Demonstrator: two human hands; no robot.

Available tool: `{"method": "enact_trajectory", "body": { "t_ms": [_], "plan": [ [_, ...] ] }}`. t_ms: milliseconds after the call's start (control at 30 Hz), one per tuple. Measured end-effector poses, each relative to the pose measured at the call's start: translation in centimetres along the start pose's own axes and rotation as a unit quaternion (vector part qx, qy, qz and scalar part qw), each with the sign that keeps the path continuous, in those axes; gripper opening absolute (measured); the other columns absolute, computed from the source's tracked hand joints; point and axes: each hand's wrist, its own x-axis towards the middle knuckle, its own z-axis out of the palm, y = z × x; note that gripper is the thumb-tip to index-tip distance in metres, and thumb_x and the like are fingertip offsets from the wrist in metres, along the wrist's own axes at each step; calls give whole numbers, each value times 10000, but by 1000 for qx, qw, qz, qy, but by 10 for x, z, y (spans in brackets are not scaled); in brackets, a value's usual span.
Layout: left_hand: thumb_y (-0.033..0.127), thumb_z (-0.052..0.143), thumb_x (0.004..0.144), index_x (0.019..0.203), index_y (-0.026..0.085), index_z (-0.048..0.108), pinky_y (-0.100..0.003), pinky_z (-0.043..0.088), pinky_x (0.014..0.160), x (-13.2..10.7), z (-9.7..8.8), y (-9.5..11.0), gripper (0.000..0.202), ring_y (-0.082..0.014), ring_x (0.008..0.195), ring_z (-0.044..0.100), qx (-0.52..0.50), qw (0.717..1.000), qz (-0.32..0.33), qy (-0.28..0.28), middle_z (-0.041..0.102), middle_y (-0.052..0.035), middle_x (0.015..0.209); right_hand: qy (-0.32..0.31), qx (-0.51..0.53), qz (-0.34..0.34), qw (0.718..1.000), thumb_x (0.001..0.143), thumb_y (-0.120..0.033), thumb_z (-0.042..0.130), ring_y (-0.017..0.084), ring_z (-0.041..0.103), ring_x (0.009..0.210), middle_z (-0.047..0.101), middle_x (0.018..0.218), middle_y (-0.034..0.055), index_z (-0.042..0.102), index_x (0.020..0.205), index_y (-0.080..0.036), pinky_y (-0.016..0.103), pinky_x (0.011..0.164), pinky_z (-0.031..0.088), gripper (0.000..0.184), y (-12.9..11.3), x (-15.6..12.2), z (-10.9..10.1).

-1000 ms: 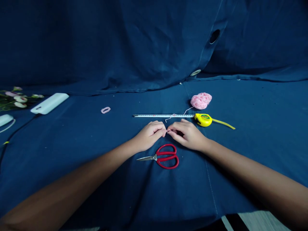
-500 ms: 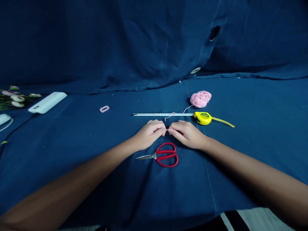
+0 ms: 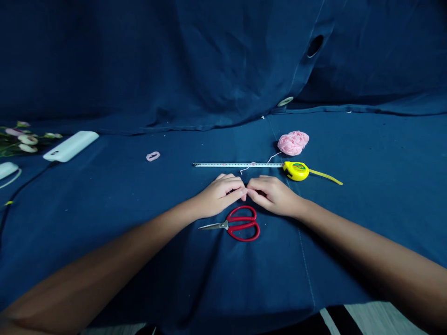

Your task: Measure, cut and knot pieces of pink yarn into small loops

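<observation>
Pink yarn [image 3: 273, 158] from its ball [image 3: 293, 143] crosses the tape measure [image 3: 226, 164]; left hand [image 3: 219, 196] and right hand [image 3: 274, 196] meet at fingertips, grip unclear.

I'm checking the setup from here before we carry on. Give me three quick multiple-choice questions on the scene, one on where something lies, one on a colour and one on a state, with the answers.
1. Where do the scissors lie relative to the left hand and right hand?
A) Nearer the person than the hands
B) Farther from the person than the hands
C) Held in the right hand

2. What colour is the tape measure's case?
A) Red
B) Yellow
C) White

3. What state is the blade in?
A) Pulled out, lying flat
B) Fully wound in
C) Lifted by the hands

Answers:
1. A: the scissors lie just below the hands in view.
2. B: the case is bright yellow.
3. A: the blade stretches from the case along the blue cloth.
</observation>
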Motion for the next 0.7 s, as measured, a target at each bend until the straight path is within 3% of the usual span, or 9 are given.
{"method": "enact_trajectory", "body": {
  "t_ms": [167,400,700],
  "plan": [
    [333,413,1084,842,197,654,-344,334,1008,0,-2,-2,367,-168,918,576,-20,1000,-1,-12,627,13,859,19,18,8,1000,1026,-221,537,132,538,651,615,716,-4,671,872,-183,268,682,415,208,0,-1,1],
    [318,430,1072,797,184,624,-340,365,963,1,-1,-4,362,-169,874,563,-50,999,-6,9,593,12,815,61,84,55,993,1012,-324,615,117,547,621,671,763,4,727,966,-189,247,600,426,181,0,-4,1],
    [305,459,1056,767,177,631,-328,404,899,2,1,-7,359,-170,840,555,-65,998,-3,28,588,1,791,87,94,67,989,962,-329,685,110,553,605,647,722,-10,731,1001,-187,234,575,439,155,4,-5,4]
  ]
}}
